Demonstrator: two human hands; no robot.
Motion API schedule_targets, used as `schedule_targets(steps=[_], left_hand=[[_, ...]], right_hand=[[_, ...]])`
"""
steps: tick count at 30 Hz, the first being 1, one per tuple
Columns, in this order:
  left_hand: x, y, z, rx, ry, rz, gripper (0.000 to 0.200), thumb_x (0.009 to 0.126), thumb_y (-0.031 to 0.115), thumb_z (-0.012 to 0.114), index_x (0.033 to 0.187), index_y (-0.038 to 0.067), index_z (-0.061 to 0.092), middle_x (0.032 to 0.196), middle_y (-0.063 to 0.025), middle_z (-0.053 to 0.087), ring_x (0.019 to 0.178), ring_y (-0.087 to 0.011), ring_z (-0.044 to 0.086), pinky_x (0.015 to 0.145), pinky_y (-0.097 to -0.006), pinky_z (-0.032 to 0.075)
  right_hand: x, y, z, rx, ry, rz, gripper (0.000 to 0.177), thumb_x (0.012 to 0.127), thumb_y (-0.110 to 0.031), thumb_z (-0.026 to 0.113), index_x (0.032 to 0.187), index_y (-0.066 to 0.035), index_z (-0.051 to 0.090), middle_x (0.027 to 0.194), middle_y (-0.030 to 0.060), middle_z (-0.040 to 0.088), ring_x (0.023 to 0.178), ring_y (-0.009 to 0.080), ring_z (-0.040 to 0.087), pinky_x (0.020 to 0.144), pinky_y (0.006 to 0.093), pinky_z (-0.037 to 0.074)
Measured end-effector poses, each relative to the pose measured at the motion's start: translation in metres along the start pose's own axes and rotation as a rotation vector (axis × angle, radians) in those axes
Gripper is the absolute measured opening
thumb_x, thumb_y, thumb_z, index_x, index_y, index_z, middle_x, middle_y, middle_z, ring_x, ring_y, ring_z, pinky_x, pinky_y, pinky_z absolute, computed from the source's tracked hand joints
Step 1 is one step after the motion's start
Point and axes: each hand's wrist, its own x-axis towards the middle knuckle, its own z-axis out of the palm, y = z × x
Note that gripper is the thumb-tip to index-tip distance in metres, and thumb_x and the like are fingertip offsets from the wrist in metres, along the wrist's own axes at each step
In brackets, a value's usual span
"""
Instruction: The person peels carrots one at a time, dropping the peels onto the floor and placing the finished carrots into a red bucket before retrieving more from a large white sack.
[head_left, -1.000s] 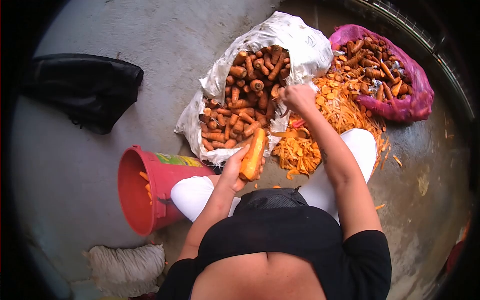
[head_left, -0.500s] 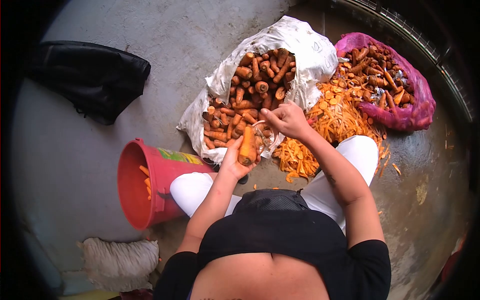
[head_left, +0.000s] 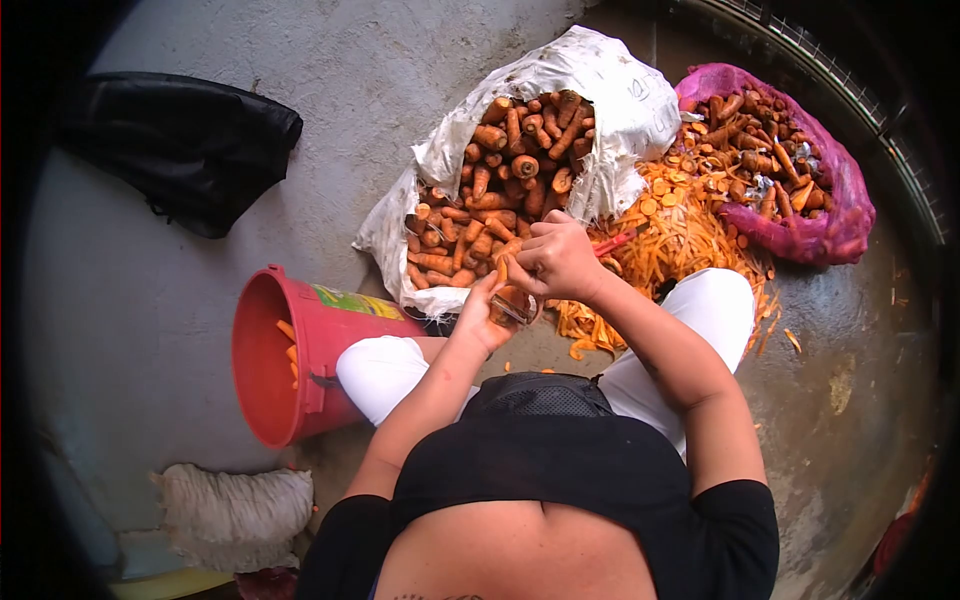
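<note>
My left hand [head_left: 483,322] is closed round a carrot [head_left: 503,270], most of which is covered by the fingers. Right against it, my right hand [head_left: 553,262] is curled into a grip, with its thumb at the carrot. From the far side of that hand sticks out a red handle [head_left: 615,242]; the tool's working end is hard to make out. A narrow, shiny edge shows under the hands. Just beyond lies a white sack [head_left: 625,95] with its mouth open, full of unpeeled carrots [head_left: 490,205].
Orange peelings and slices [head_left: 685,230] are heaped on the floor to the right. Behind them is a pink bag [head_left: 855,215] of carrot pieces. A red bucket [head_left: 335,350] lies tipped at my left knee, peeled carrots inside. A black bag [head_left: 190,150] and pale sack [head_left: 235,515] lie left.
My right hand has come down and left onto the carrot, its fingers now curled. The carrot has tilted and is more hidden. The left hand stays nearly in place.
</note>
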Motion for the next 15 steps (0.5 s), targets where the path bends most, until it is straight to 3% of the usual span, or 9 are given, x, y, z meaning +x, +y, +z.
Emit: schedule_targets(steps=[3, 6, 8, 13, 15], left_hand=[[-0.009, 0.000, 0.008, 0.065, 0.020, 0.057, 0.033, 0.093, 0.034, 0.050, 0.114, 0.009, 0.052, 0.103, -0.0108, 0.060, 0.089, -0.0247, 0.062, 0.074, -0.0395, 0.055], [-0.006, 0.005, 0.005, 0.066, -0.146, -0.001, 0.034, 0.093, 0.036, 0.049, 0.114, 0.010, 0.052, 0.091, -0.0089, 0.063, 0.079, -0.0241, 0.063, 0.062, -0.0378, 0.053], [-0.007, 0.006, 0.007, 0.103, -0.154, 0.016, 0.035, 0.094, 0.038, 0.047, 0.113, 0.009, 0.052, 0.086, -0.0095, 0.063, 0.074, -0.0234, 0.063, 0.058, -0.0377, 0.052], [-0.026, 0.004, 0.000, 0.299, -0.225, -0.025, 0.038, 0.096, 0.041, 0.043, 0.112, 0.007, 0.050, 0.084, -0.0105, 0.061, 0.069, -0.0207, 0.061, 0.055, -0.0358, 0.051], [-0.038, 0.004, 0.005, 0.301, -0.275, -0.064, 0.039, 0.096, 0.043, 0.043, 0.112, 0.007, 0.049, 0.084, -0.0105, 0.060, 0.068, -0.0198, 0.060, 0.054, -0.0343, 0.051]], right_hand=[[0.001, 0.001, 0.002, 0.017, 0.006, -0.003, 0.035, 0.075, -0.020, 0.062, 0.043, -0.013, 0.053, 0.046, -0.0016, 0.052, 0.051, 0.0161, 0.049, 0.054, 0.0317, 0.035], [-0.001, 0.006, 0.010, 0.094, 0.019, 0.017, 0.035, 0.076, -0.021, 0.061, 0.043, -0.013, 0.053, 0.045, -0.0006, 0.051, 0.050, 0.0164, 0.049, 0.054, 0.0318, 0.036], [-0.001, 0.012, 0.017, 0.140, 0.031, 0.016, 0.035, 0.077, -0.023, 0.060, 0.043, -0.014, 0.055, 0.045, -0.0004, 0.051, 0.048, 0.0161, 0.048, 0.054, 0.0321, 0.037], [0.000, 0.060, 0.015, -0.031, -0.057, 0.307, 0.042, 0.082, -0.027, 0.053, 0.042, -0.016, 0.057, 0.040, -0.0008, 0.048, 0.042, 0.0135, 0.044, 0.060, 0.0307, 0.042], [-0.007, 0.087, 0.022, -0.271, -0.026, 0.243, 0.044, 0.084, -0.028, 0.052, 0.043, -0.015, 0.057, 0.041, 0.0011, 0.050, 0.044, 0.0154, 0.048, 0.063, 0.0322, 0.043]])
